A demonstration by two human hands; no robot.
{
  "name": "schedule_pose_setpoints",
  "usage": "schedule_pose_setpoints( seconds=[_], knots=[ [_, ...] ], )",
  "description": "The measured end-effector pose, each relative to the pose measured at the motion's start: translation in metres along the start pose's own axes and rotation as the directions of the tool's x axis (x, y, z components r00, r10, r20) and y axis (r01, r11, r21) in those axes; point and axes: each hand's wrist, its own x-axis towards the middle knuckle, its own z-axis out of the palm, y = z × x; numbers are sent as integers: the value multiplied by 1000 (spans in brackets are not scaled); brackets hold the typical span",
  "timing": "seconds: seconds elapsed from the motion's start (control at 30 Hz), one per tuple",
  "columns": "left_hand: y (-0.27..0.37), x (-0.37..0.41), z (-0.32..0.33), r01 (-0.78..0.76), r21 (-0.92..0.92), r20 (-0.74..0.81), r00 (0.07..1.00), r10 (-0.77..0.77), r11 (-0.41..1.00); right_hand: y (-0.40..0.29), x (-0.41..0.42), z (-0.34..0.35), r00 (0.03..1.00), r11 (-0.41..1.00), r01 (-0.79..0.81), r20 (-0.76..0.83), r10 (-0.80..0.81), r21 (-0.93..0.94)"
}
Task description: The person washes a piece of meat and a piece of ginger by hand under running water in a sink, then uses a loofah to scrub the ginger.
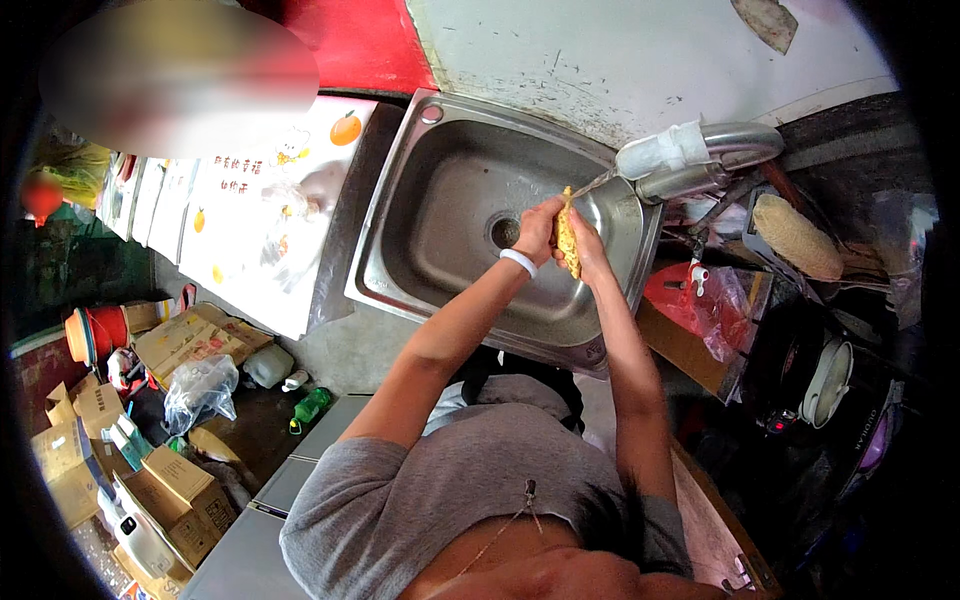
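Over the stainless steel sink [450,210], a yellow, rough-surfaced, elongated item [568,236] is held upright between both hands; it may be a cloth or a vegetable, I cannot tell which. My left hand [538,229], with a white band at the wrist, grips it from the left side. My right hand [586,244] closes on it from the right. A thin stream of water falls near its top end from the faucet [664,152], whose spout is wrapped in white material. The drain [505,230] lies just left of my left hand.
A table with a white printed cover [300,225] adjoins the sink's left side. Right of the sink are a loofah-like tan object [797,236], a red plastic bag [697,300] and a dark appliance [795,375]. Cardboard boxes [180,495] and a green bottle [311,403] are at lower left.
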Motion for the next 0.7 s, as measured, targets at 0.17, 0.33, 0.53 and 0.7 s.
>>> schedule_pose_setpoints(
  seconds=[0.17, 0.33, 0.53, 0.7],
  knots=[
    [-2, -18, 12, -254, 32, 113, 962, 249, 967, -9, -1, -1, 1000, 1000, -22, -5, 21, -10],
    [5, -6, 15, -262, 154, -52, 961, 273, 953, -9, -5, 16, 999, 976, 3, -45, -13, -220],
    [14, 13, -13, -360, 110, -271, 886, 377, 926, 9, 19, 21, 987, 910, 156, 92, -130, -384],
    [50, -25, -99, -88, -163, -324, 946, 31, 983, 59, 112, 0, 952, 621, 231, 44, -302, -749]
  ],
)
